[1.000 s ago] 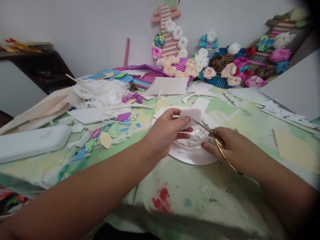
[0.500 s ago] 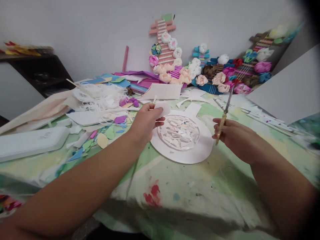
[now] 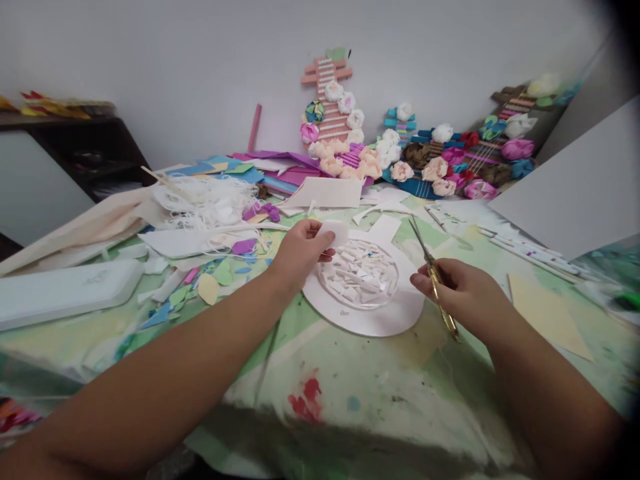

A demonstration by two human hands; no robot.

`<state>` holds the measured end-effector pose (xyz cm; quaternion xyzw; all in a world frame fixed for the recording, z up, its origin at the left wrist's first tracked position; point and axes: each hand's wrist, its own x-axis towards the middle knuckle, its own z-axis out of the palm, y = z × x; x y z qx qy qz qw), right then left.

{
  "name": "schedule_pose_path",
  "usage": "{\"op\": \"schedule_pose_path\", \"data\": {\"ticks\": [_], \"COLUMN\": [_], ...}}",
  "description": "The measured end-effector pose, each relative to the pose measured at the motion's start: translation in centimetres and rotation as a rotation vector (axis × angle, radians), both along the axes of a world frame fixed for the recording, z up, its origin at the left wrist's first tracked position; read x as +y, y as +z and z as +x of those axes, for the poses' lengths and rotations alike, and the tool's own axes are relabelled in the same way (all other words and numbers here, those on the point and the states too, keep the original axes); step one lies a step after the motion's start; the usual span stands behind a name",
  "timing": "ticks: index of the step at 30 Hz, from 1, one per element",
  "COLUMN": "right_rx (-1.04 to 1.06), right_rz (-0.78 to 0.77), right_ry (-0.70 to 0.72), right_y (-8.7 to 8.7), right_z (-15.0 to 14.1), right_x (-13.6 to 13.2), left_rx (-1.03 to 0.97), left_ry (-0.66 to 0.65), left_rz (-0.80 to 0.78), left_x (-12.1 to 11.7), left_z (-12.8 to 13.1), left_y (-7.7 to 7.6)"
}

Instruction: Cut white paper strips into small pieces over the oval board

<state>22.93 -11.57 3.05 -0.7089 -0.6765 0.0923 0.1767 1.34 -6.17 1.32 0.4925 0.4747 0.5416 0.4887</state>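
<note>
Against a pale wall (image 3: 175,73), flower-trimmed guitar models (image 3: 327,123) leaned at the back of a paint-stained, cloth-covered table (image 3: 345,400). A tangle of white string (image 3: 205,200) lay on the left, perhaps for easy reach from that side. The left hand (image 3: 300,252) pinched a small white piece (image 3: 336,232), paper or thin foam; its grip was closed on the near edge, probably so that most of the face was left uncovered. The piece jutted rightward from the fingertips, over the far left part of a white round-bodied cutout (image 3: 363,325), whose ring was filled with white scraps (image 3: 355,275). The right hand (image 3: 470,290) had its grip closed around the gold handles of the scissors (image 3: 424,247); how the fingers sat in the loops could not be told. The blades pointed away from the body, well apart from the piece, seemingly to hold their tips off the cutout.
</note>
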Motion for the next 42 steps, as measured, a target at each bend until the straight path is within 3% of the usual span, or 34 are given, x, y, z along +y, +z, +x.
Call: {"op": "schedule_pose_path", "data": {"ticks": [3,6,12,15,20,23,26,31,34,37,42], "right_rx": [-0.075,-0.101,-0.005,0.071,0.179,0.21,0.117,-0.251,-0.351,-0.423,-0.449], "right_rz": [-0.027,-0.069,-0.13,-0.199,-0.323,-0.389,-0.298,0.016,0.092,0.065,0.046], "right_ry": [0.036,0.135,0.223,0.258,0.281,0.325,0.328,0.204,0.256,0.325,0.403], "right_y": [0.0,0.0,-0.1,-0.1,0.7,1.2,1.0,0.1,-0.2,-0.4,-0.5], "right_z": [-0.5,-1.4,-2.4,-2.4,-2.4,-2.0,-1.2,0.5,1.7,2.6,2.0], "right_x": [-0.1,-0.5,-1.3,-1.5,-2.0,-2.1,-1.4,0.0,0.3,0.3,0.3], "left_rx": [0.028,-0.025,-0.164,-0.133,0.014,-0.068,-0.248,-0.489,-0.375,-0.16,0.068], "left_ry": [-0.045,-0.174,-0.383,-0.45,-0.426,-0.401,-0.434,-0.544,-0.525,-0.427,-0.385], "left_rz": [0.045,0.041,-0.053,-0.109,-0.147,-0.137,-0.206,-0.304,-0.289,-0.215,-0.038], "left_x": [0.0,-0.3,-1.9,-2.9,-4.1,-4.3,-4.1,-3.8,-3.6,-3.1,-2.4], "left_z": [-0.1,0.1,1.1,1.6,1.8,1.7,1.6,1.4,1.4,1.2,0.5], "left_y": [-0.2,-0.1,0.1,0.6,1.2,1.2,1.3,1.6,1.4,0.9,0.6]}}
